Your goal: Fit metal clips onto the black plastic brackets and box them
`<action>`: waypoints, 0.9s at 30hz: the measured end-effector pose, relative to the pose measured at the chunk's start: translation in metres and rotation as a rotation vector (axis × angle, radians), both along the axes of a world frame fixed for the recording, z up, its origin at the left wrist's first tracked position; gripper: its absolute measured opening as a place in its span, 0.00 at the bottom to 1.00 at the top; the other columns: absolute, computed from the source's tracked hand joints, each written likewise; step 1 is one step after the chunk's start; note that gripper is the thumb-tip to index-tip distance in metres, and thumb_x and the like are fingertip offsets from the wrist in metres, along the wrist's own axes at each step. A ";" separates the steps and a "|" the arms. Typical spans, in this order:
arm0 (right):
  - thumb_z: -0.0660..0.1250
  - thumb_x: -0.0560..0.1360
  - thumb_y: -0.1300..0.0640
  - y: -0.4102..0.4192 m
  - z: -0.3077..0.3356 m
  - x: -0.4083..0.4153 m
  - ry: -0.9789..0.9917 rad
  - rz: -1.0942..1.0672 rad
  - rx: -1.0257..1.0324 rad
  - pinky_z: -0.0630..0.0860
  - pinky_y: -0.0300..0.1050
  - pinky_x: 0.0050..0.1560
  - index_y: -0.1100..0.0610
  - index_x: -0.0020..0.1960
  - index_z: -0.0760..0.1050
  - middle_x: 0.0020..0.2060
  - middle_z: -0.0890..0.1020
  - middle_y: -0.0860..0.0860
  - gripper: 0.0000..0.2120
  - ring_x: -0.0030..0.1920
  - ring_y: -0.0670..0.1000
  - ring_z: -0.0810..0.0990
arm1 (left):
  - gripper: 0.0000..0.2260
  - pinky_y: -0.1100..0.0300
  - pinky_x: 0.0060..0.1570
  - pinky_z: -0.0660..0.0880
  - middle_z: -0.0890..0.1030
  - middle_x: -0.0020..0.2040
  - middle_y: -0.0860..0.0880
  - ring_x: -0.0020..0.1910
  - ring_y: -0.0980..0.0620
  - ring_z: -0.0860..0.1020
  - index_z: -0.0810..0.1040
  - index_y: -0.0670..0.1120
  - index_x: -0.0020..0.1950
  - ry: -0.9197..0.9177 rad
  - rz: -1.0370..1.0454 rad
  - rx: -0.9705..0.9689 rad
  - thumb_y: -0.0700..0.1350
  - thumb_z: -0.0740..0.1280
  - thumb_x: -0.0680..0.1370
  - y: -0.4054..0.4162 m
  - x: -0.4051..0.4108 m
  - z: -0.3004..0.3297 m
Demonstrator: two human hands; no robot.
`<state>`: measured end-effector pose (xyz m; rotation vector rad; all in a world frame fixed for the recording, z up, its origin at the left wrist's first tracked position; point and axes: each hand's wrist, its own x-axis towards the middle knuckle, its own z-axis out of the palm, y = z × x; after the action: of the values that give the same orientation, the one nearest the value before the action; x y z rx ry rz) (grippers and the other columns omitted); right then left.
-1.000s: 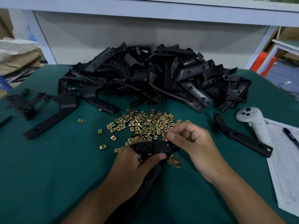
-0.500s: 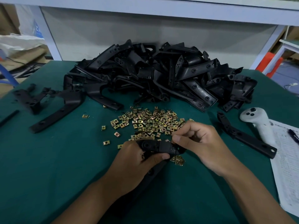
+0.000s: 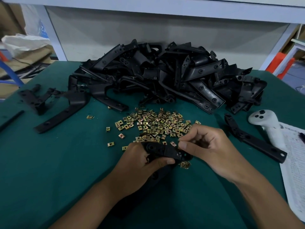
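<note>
My left hand (image 3: 145, 164) grips a black plastic bracket (image 3: 166, 151) low over the green table, thumb across its lower edge. My right hand (image 3: 209, 146) has its fingers curled, with the thumb and fingertips at the bracket's right end; whether it pinches a clip is hidden. A scatter of brass-coloured metal clips (image 3: 158, 124) lies just beyond both hands. A few more clips (image 3: 184, 164) lie under the bracket's right end. A big heap of black brackets (image 3: 168, 76) fills the back of the table.
Loose brackets lie at the left (image 3: 64, 113) and right (image 3: 254, 138). A white handheld controller (image 3: 267, 124) rests on printed paper (image 3: 295, 162) at the right edge. A white frame and wall stand behind the green table (image 3: 49, 171).
The view has shifted slightly. My right hand has eased a little away from the bracket's top, its thumb now at the right end. The left hand keeps its grip.
</note>
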<state>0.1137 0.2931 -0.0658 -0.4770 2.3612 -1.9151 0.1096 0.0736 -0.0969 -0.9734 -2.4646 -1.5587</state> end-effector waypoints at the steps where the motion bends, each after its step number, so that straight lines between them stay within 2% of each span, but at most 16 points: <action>1: 0.74 0.72 0.53 0.001 0.001 0.000 0.013 0.000 0.006 0.76 0.37 0.39 0.52 0.42 0.82 0.37 0.84 0.50 0.03 0.37 0.46 0.81 | 0.13 0.79 0.34 0.65 0.78 0.36 0.72 0.34 0.71 0.76 0.76 0.78 0.47 0.003 -0.007 0.005 0.55 0.71 0.78 0.000 0.000 0.001; 3: 0.75 0.72 0.53 0.002 0.004 0.000 0.025 0.009 0.029 0.75 0.37 0.38 0.53 0.42 0.82 0.37 0.84 0.51 0.04 0.37 0.46 0.80 | 0.13 0.79 0.35 0.65 0.78 0.37 0.73 0.35 0.72 0.76 0.76 0.77 0.48 0.005 -0.023 -0.009 0.55 0.71 0.78 0.001 -0.001 0.002; 5: 0.75 0.72 0.52 0.005 0.007 0.001 0.020 0.044 0.084 0.75 0.35 0.39 0.52 0.41 0.82 0.38 0.84 0.51 0.04 0.37 0.46 0.81 | 0.09 0.75 0.36 0.69 0.79 0.38 0.71 0.37 0.70 0.77 0.78 0.75 0.48 0.000 -0.040 -0.064 0.58 0.70 0.77 0.000 -0.001 0.000; 7: 0.75 0.71 0.51 0.008 0.009 0.002 0.026 0.070 0.163 0.76 0.36 0.40 0.50 0.41 0.82 0.38 0.84 0.51 0.04 0.38 0.47 0.81 | 0.05 0.62 0.40 0.77 0.82 0.41 0.65 0.40 0.63 0.80 0.83 0.66 0.52 -0.015 -0.052 -0.115 0.60 0.70 0.77 -0.001 -0.002 -0.006; 9: 0.75 0.71 0.49 0.007 0.009 0.003 0.037 0.047 0.190 0.76 0.35 0.41 0.49 0.42 0.82 0.38 0.85 0.50 0.05 0.38 0.46 0.82 | 0.11 0.55 0.41 0.78 0.83 0.42 0.60 0.40 0.58 0.81 0.85 0.56 0.51 -0.021 -0.032 -0.109 0.60 0.70 0.76 -0.003 -0.003 -0.007; 10: 0.75 0.71 0.49 0.005 0.008 0.003 0.037 0.028 0.164 0.75 0.33 0.40 0.49 0.43 0.83 0.37 0.85 0.49 0.05 0.38 0.45 0.81 | 0.12 0.55 0.40 0.78 0.83 0.41 0.59 0.39 0.58 0.81 0.85 0.52 0.49 -0.025 -0.023 -0.090 0.59 0.70 0.76 -0.003 -0.005 -0.008; 12: 0.76 0.74 0.50 -0.002 0.005 0.005 0.018 -0.006 0.045 0.73 0.30 0.38 0.50 0.43 0.83 0.35 0.84 0.46 0.05 0.36 0.41 0.79 | 0.09 0.64 0.38 0.75 0.81 0.39 0.61 0.38 0.60 0.80 0.84 0.52 0.47 -0.030 -0.006 -0.031 0.57 0.72 0.76 -0.004 -0.005 -0.004; 14: 0.76 0.72 0.48 -0.011 0.000 0.006 -0.003 -0.058 -0.052 0.74 0.30 0.38 0.49 0.43 0.83 0.35 0.83 0.45 0.06 0.36 0.40 0.79 | 0.02 0.69 0.38 0.72 0.80 0.38 0.64 0.38 0.62 0.79 0.82 0.61 0.47 -0.055 -0.005 0.026 0.54 0.73 0.77 -0.005 -0.004 -0.001; 17: 0.77 0.68 0.46 -0.019 -0.008 0.007 -0.022 -0.122 -0.135 0.73 0.30 0.38 0.48 0.41 0.83 0.33 0.81 0.43 0.08 0.35 0.40 0.76 | 0.04 0.65 0.38 0.73 0.82 0.38 0.63 0.38 0.61 0.80 0.81 0.67 0.47 -0.082 0.017 0.078 0.55 0.72 0.77 -0.004 -0.002 0.000; 19: 0.76 0.68 0.45 -0.017 -0.008 0.006 -0.004 -0.126 -0.089 0.72 0.31 0.38 0.48 0.42 0.82 0.32 0.80 0.42 0.08 0.35 0.40 0.75 | 0.03 0.61 0.37 0.76 0.83 0.39 0.61 0.38 0.60 0.81 0.82 0.66 0.48 -0.103 0.024 0.095 0.56 0.72 0.77 -0.003 -0.001 0.000; 22: 0.74 0.69 0.45 -0.006 0.000 0.004 0.071 -0.055 0.091 0.71 0.31 0.36 0.48 0.42 0.82 0.33 0.80 0.46 0.08 0.34 0.41 0.75 | 0.06 0.74 0.39 0.71 0.82 0.40 0.68 0.40 0.68 0.79 0.82 0.66 0.46 -0.114 -0.039 0.069 0.53 0.73 0.77 -0.003 0.000 0.002; 24: 0.74 0.70 0.45 0.003 0.003 0.004 0.096 0.017 0.213 0.68 0.29 0.37 0.49 0.42 0.82 0.33 0.81 0.46 0.08 0.34 0.40 0.75 | 0.04 0.77 0.43 0.70 0.81 0.43 0.71 0.44 0.70 0.79 0.83 0.62 0.49 -0.104 -0.085 0.020 0.52 0.73 0.77 -0.002 0.000 0.001; 26: 0.75 0.70 0.45 0.007 0.007 0.004 0.039 0.066 0.215 0.69 0.29 0.36 0.49 0.42 0.82 0.32 0.82 0.46 0.08 0.33 0.40 0.75 | 0.06 0.77 0.43 0.70 0.81 0.43 0.71 0.44 0.71 0.80 0.83 0.65 0.48 -0.136 -0.109 0.039 0.52 0.74 0.77 -0.002 0.001 0.002; 27: 0.75 0.69 0.46 0.006 0.007 0.004 -0.015 0.075 0.152 0.70 0.30 0.36 0.50 0.41 0.81 0.32 0.82 0.47 0.08 0.33 0.41 0.76 | 0.07 0.76 0.43 0.71 0.82 0.44 0.70 0.44 0.70 0.80 0.82 0.66 0.47 -0.161 -0.112 0.067 0.52 0.74 0.76 -0.002 0.001 0.001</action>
<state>0.1180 0.2990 -0.0588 -0.5291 2.4195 -1.6860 0.1103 0.0715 -0.0961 -1.0311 -2.4809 -1.8094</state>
